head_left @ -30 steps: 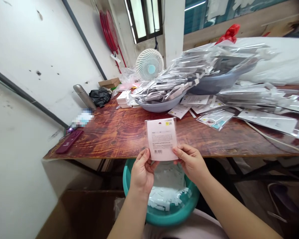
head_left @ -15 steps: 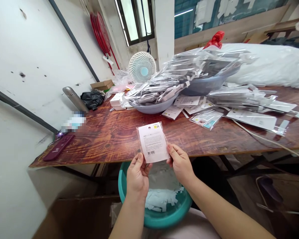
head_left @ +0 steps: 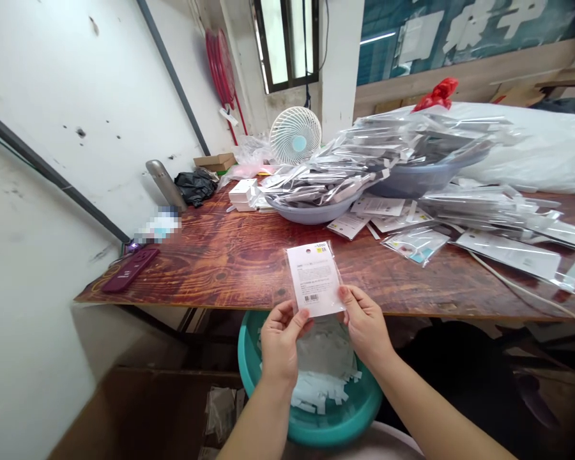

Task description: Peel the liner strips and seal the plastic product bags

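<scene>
A white printed card in a clear plastic sleeve point(head_left: 315, 276) is held up at the front edge of the table, its barcode side facing me. My left hand point(head_left: 283, 338) pinches its lower left corner between thumb and fingers. At the lower right edge, my right hand point(head_left: 365, 319) grips it the same way. Beneath both hands is a teal plastic basin point(head_left: 333, 437) with many small white strips point(head_left: 319, 390) inside.
On the wooden table point(head_left: 230, 255) stand two basins heaped with clear-sleeved packs point(head_left: 326, 182), a white fan point(head_left: 296, 135) and a metal bottle point(head_left: 165, 182). More packs point(head_left: 510, 252) lie to the right beside a cable point(head_left: 512, 291). A maroon phone point(head_left: 131, 271) rests near the left edge.
The view has swung somewhat left, so everything sits further right. My left thumb has shifted onto the front of the sleeved card's lower edge. Both hands keep hold of it.
</scene>
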### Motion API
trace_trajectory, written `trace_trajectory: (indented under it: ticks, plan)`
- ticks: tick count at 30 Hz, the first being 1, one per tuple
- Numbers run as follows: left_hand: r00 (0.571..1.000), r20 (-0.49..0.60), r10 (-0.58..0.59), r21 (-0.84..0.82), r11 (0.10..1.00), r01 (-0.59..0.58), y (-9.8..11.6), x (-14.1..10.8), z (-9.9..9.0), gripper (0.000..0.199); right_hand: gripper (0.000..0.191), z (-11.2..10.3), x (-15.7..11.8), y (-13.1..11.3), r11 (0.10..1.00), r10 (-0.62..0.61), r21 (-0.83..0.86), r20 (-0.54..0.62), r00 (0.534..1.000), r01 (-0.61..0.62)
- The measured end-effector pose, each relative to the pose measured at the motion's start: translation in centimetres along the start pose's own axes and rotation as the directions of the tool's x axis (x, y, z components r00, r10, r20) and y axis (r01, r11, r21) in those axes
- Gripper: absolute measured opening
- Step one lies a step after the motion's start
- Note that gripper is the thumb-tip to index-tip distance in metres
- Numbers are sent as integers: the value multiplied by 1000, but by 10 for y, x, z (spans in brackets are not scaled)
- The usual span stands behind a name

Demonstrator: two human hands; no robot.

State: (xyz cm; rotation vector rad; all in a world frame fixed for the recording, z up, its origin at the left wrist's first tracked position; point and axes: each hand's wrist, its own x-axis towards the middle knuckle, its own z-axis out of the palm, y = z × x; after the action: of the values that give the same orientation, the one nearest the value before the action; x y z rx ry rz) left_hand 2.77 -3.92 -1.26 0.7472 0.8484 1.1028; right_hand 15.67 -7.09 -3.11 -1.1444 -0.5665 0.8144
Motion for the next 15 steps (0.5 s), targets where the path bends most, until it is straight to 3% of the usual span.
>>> trace_trajectory:
  ticks: [4, 8, 11, 15]
  plan:
    - [996, -22, -82, -96, 992, 80, 0, 4, -2, 30, 29, 2, 1, 1, 995, 43, 89, 16, 999, -44]
    - [997, -53, -51, -111, 993, 45, 1, 6, -5, 29, 40, 9, -1, -7, 974, 147, 176, 0, 989, -145]
    - [997, -70, -44, -105, 994, 37, 1, 6, -5, 29, 45, 12, -4, -12, 947, 158, 273, 66, 985, -170]
    - [995, -79, -55, -129, 991, 45, 1, 4, -3, 29, 28, 9, -5, -13, 947, 137, 281, 92, 986, -158]
